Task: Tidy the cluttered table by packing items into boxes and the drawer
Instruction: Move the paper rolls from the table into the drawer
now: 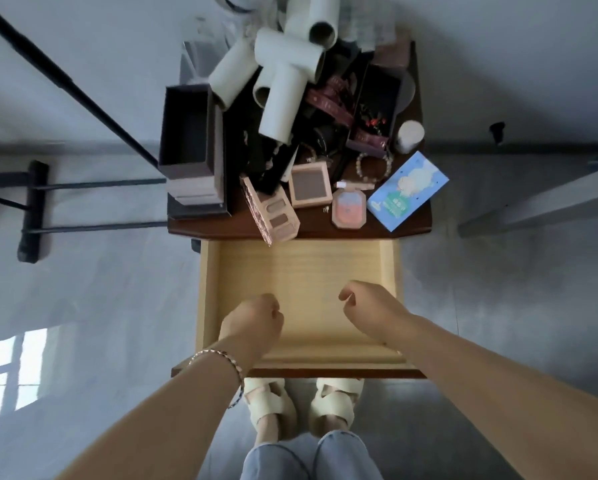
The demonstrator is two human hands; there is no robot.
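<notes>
The light wooden drawer [301, 268] stands pulled out below the brown table [325, 233], and nothing lies in it. My left hand [256, 318] hovers over its near left part in a fist, holding nothing. My right hand [366, 306] hangs over the near right part with fingers loosely curled, also holding nothing. On the table's front edge lie an eyeshadow palette [276, 216], a square compact [309, 184], a pink octagonal compact [348, 211] and a blue box [408, 190]. An open dark box [186, 133] stands at the left.
Several white tubes [280, 98] are piled at the back, over dark ribbons and clutter. A long dark box [377, 102], a white jar [409, 136] and a bead bracelet [373, 168] sit at the right. A black stand [34, 209] is on the floor to the left.
</notes>
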